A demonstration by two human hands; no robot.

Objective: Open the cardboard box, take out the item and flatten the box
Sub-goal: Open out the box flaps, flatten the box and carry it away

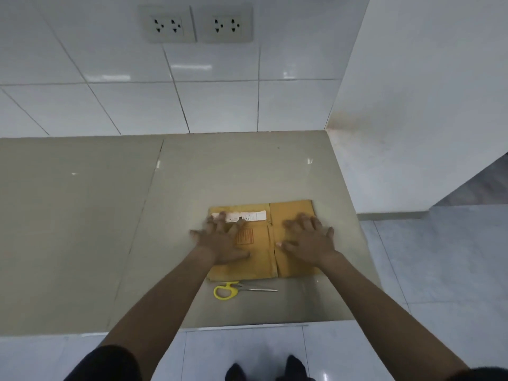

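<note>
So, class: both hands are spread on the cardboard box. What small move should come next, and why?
Probably lift both hands away. The cardboard box already lies flat on the counter under the left hand and right hand, and the scissors rest unused at its near edge. No removed item is in view.

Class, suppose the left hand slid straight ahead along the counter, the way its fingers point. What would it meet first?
The left hand lies flat on the flattened brown cardboard box. Past the box's far edge the grey counter looks free, so the white tiled wall would probably come first.
</note>
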